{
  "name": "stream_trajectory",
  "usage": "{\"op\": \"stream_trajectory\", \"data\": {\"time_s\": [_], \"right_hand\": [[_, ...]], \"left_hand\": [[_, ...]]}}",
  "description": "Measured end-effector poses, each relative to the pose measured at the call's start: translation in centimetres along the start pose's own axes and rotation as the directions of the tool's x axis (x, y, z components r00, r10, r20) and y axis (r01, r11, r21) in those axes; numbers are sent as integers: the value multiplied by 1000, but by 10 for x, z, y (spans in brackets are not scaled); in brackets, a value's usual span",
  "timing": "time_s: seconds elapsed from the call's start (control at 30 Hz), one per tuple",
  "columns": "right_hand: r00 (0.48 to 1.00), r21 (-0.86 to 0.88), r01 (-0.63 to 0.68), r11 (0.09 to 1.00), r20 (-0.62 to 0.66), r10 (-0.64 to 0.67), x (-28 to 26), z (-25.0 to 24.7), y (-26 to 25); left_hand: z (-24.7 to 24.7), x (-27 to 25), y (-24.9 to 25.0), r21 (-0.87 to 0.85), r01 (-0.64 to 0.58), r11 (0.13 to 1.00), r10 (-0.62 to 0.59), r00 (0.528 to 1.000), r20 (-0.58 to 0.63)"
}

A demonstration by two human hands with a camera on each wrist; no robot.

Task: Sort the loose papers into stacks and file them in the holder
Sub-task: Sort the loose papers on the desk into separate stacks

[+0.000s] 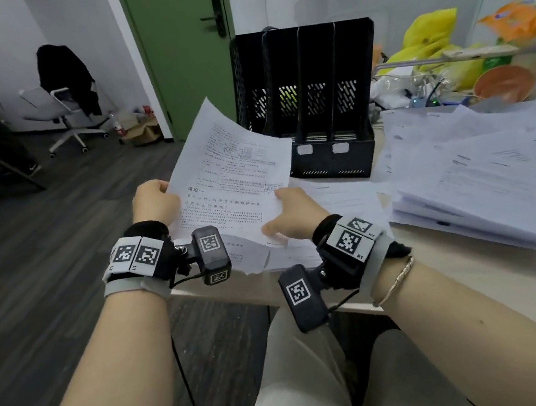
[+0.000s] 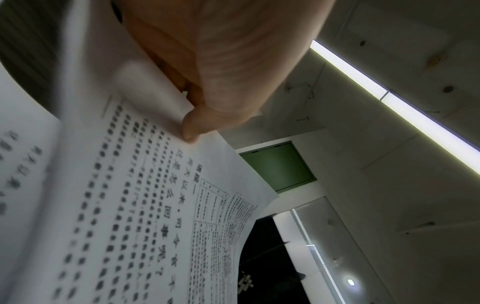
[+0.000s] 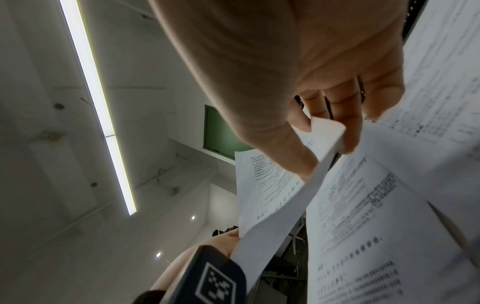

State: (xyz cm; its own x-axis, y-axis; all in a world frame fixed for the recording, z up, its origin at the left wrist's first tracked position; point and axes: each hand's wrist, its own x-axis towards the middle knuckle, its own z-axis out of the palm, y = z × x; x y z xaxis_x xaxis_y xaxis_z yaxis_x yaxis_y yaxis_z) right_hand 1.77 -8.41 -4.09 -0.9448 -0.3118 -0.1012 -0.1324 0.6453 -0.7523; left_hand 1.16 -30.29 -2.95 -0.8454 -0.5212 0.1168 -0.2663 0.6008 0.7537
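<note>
A printed sheet (image 1: 231,170) is held up and tilted over the desk's near-left corner. My left hand (image 1: 154,202) pinches its left edge, thumb on the printed side (image 2: 192,127). My right hand (image 1: 290,212) grips the sheet's right edge (image 3: 327,144) between thumb and fingers. A thin stack of papers (image 1: 329,215) lies flat on the desk under both hands. The black file holder (image 1: 311,101) with several upright slots stands behind the sheet; its slots look empty. A large loose pile of papers (image 1: 480,171) spreads across the desk at the right.
Yellow and orange bags (image 1: 436,41) and an orange bowl (image 1: 504,83) crowd the desk's far right. The desk edge (image 1: 237,292) runs just below my wrists. A green door (image 1: 181,50) and a white office chair (image 1: 67,110) with a dark jacket stand at the left.
</note>
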Motion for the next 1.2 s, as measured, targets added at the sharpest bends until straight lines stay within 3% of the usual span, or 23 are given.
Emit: {"op": "stream_trajectory", "data": {"time_s": [0.33, 0.47, 0.57, 0.7, 1.0, 1.2], "right_hand": [[981, -201, -98, 975, 147, 129, 11, 32, 9], [970, -258, -122, 959, 175, 170, 12, 37, 12], [961, -276, -140, 951, 194, 197, 10, 38, 14], [970, -291, -138, 947, 153, 189, 8, 43, 17], [974, -406, -121, 906, 128, 187, 7, 44, 14], [986, -296, -111, 949, 83, 141, 5, 44, 13]], "left_hand": [[15, 15, -42, 142, 153, 978, -165, 984, 73], [20, 18, -53, 277, 220, 935, -259, 959, 114], [24, 20, -59, 380, 207, 902, -303, 929, 214], [27, 16, -64, 371, 214, 904, -339, 887, 314], [32, 5, -74, 366, 221, 904, -325, 911, 254], [30, -5, -68, 384, 242, 891, -321, 934, 159]]}}
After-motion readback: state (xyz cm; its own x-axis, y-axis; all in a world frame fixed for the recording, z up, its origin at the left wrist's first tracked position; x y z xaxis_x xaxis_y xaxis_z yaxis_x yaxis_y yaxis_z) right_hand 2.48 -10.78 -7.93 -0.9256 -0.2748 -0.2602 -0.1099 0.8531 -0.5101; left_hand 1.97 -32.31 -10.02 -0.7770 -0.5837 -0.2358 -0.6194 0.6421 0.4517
